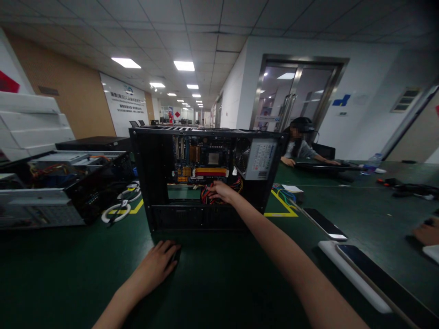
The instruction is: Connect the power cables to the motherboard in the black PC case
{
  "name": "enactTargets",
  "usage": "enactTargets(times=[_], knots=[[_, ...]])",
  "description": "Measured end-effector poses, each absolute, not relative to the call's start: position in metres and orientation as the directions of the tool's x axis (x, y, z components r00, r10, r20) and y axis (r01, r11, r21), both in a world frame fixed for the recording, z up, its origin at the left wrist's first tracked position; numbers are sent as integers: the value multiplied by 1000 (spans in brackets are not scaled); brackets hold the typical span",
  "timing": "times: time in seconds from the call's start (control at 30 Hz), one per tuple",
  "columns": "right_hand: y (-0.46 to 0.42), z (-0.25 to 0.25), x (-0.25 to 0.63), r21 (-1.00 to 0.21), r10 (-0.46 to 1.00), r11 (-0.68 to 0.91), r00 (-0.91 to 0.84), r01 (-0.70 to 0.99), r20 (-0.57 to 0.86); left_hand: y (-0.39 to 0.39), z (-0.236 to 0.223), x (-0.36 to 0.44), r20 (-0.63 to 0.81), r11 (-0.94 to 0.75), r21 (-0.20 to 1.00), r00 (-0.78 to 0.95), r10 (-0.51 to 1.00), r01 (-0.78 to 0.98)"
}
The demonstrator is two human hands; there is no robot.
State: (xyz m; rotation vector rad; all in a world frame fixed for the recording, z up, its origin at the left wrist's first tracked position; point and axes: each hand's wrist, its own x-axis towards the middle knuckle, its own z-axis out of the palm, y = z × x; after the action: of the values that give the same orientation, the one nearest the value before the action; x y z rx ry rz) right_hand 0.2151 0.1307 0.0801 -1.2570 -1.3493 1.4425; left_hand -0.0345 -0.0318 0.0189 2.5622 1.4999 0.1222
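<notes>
The right hand is at the bunched thin red wires, grip hard to tell; the left hand lies open, farther off, outside the wide black metal case

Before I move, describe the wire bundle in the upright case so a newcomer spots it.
On the green table stands an open black case. Inside, below the circuit board, the right hand touches the wire bundle: red, yellow and black, while the coiled cable outside is white.
</notes>
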Motion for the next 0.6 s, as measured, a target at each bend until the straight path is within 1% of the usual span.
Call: enactTargets(times=[0.1,0.17,0.37,0.5,0.6], knots=[[136,78,222,-940,929,-342,-145,11,-340,-32,19,-34,-23,-480,184,492,870,857],[138,78,226,-903,897,-428,-138,-37,-420,-31,18,-35,-14,-485,189,496,868,854],[142,76,233,-835,839,-533,-211,-136,-501,-31,13,-37,-2,-482,210,494,870,850],[149,72,234,-809,822,-561,-237,-175,-518,-32,17,-36,-17,-485,203,499,867,850],[153,70,235,-792,812,-579,-224,-196,-538,-34,20,-34,-21,-480,197,493,870,855]])
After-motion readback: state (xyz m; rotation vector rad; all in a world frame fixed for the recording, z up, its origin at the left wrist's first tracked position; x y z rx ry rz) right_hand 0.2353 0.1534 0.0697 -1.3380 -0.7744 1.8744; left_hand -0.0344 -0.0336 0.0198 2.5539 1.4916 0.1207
